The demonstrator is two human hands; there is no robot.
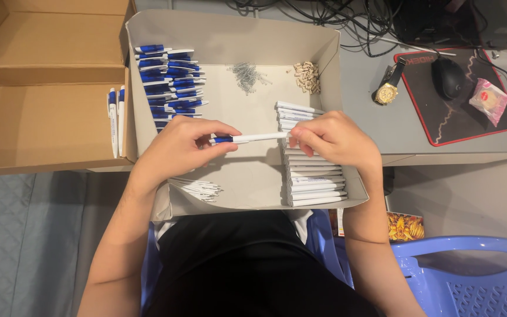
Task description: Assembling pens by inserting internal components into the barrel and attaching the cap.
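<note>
We note pen point(247, 138), white barrel, blue end, held level over shallow box point(230, 35). Left hand point(186, 147) pinches blue end; right hand point(333, 138) pinches white end. White barrels point(315, 182) stacked beneath right hand; blue parts point(168, 79) stacked far left.

Between the fingers point(215, 130) a glossy plastic pen point(247, 138) is gleaming. Beneath them the matt cardboard tray point(239, 41) is looking smooth.

Pen point(252, 138) held between both hands over tray point(230, 41); caps point(168, 79) left, barrels point(315, 179) right, springs point(246, 75) behind
</note>
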